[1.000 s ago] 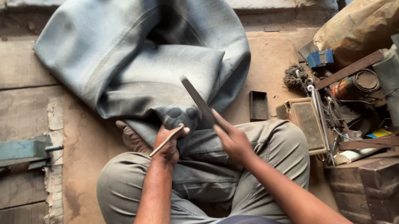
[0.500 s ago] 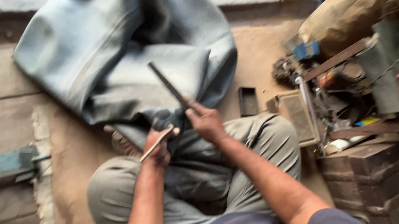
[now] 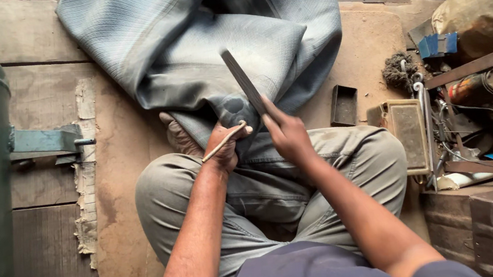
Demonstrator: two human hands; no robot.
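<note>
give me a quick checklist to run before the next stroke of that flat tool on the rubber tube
1. Right hand grips the flat dark file at its lower end: ok.
2. Left hand pins the grey rubber tube at the dark worn spot: ok.
3. Left hand also holds a thin stick, which may crowd the grip: cannot tell.
4. Left fingers lie close beside the file's path: not ok.
5. Tube rests across the lap, folded on the floor: ok.
6. File's face flat on the spot: cannot tell, blurred.
</note>
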